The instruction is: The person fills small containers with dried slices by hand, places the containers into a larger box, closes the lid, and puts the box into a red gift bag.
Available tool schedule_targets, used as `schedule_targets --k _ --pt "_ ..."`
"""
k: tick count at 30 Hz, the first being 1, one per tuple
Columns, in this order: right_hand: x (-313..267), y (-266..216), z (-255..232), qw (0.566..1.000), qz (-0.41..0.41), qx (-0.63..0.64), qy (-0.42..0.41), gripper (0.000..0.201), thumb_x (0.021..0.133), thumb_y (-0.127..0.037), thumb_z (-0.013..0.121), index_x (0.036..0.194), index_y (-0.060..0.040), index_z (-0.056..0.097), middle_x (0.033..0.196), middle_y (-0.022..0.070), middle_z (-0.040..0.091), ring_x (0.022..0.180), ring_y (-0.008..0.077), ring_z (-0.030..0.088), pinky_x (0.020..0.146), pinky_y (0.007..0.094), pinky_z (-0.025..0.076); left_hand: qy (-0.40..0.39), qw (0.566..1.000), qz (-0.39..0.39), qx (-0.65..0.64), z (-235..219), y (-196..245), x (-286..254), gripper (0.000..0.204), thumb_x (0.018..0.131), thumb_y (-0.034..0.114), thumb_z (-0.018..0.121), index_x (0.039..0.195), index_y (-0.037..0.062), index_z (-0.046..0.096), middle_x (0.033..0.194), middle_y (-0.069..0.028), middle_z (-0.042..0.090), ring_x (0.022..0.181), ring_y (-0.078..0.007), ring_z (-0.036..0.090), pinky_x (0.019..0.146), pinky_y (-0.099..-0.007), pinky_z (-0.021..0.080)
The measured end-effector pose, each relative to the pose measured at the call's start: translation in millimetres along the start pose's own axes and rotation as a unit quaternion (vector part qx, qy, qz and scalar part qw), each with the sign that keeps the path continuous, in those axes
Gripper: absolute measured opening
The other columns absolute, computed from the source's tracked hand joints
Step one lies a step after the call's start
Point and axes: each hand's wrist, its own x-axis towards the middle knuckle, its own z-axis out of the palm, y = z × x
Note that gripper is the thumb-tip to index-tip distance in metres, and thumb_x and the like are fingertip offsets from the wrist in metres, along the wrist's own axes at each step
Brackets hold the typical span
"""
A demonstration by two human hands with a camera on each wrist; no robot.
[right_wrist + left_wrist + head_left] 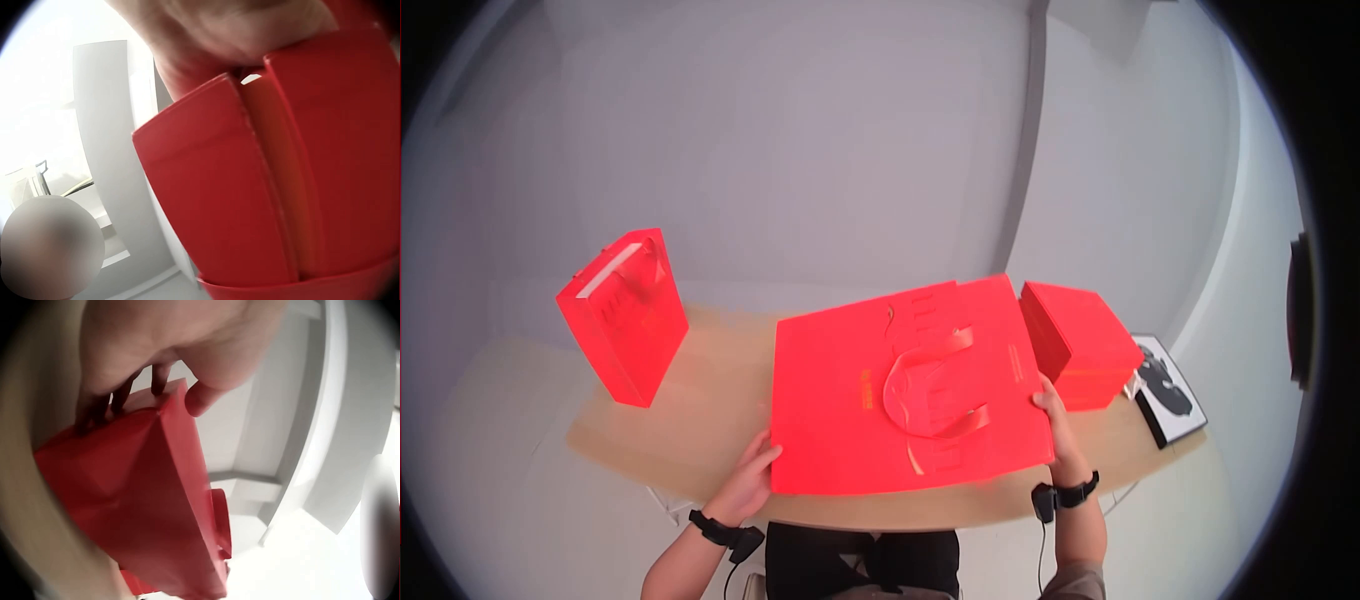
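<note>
A large red gift bag [830,425] with ribbon handles [975,422] is tilted in front of the person, held between both hands. My left hand [745,483] grips its lower left edge; in the left wrist view the thumb lies on one side of the bag [119,487] and the other fingers on the opposite side. At the bag's right edge my right hand [1062,432] holds on, thumb over the front face and its other fingers hidden behind. Red panels [206,181] with an orange strip between them fill much of the right wrist view, just below that hand.
Another red gift bag [635,340] stands upright on the wooden table [710,420] at the left. Right of the held bag sits a red box [1095,340], partly overlapped by it. Beyond that lies a black and white box [1172,395] near the table's right end.
</note>
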Motion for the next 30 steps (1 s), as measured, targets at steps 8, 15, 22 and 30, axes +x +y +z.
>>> schedule_targets --k 8,15,22,30 --pt "9 -22 35 0.996 0.017 -0.086 -0.01 0.067 0.095 -0.017 0.062 0.154 -0.0034 0.034 0.132 0.0157 0.055 0.122 0.0215 0.058 0.102 0.0368 0.049 0.037 0.982 0.108 0.15 24 -36 7 0.047 0.107 0.015 0.055 0.149 0.0034 0.038 0.144 -0.0107 0.052 0.133 -0.0178 0.05 0.113 -0.0359 0.04" --pt "8 -26 70 0.976 0.011 -0.205 -0.075 0.064 0.1 -0.028 0.063 0.154 -0.0022 0.039 0.136 0.0177 0.055 0.123 0.0239 0.057 0.106 0.0355 0.045 0.051 0.974 0.122 0.182 33 -75 4 0.045 0.107 0.015 0.055 0.148 0.0025 0.041 0.142 -0.0098 0.054 0.13 -0.0161 0.051 0.112 -0.0344 0.04" --pt "13 -31 91 0.933 0.05 -0.341 -0.106 0.065 0.103 -0.036 0.059 0.154 -0.0013 0.039 0.129 0.0158 0.061 0.115 0.0203 0.059 0.101 0.0339 0.046 0.055 0.98 0.078 0.177 19 -70 8 0.044 0.107 0.017 0.055 0.146 0.0005 0.043 0.141 -0.0093 0.056 0.129 -0.015 0.052 0.111 -0.0333 0.041" --pt "21 -25 80 0.93 0.106 -0.328 -0.129 0.069 0.104 -0.039 0.057 0.157 -0.0015 0.034 0.109 0.0069 0.063 0.099 0.0116 0.058 0.088 0.0276 0.048 0.046 0.801 0.304 0.515 43 -39 -6 0.056 0.1 0.03 0.066 0.143 -0.0009 0.047 0.15 -0.0182 0.047 0.136 -0.032 0.048 0.114 -0.043 0.039"
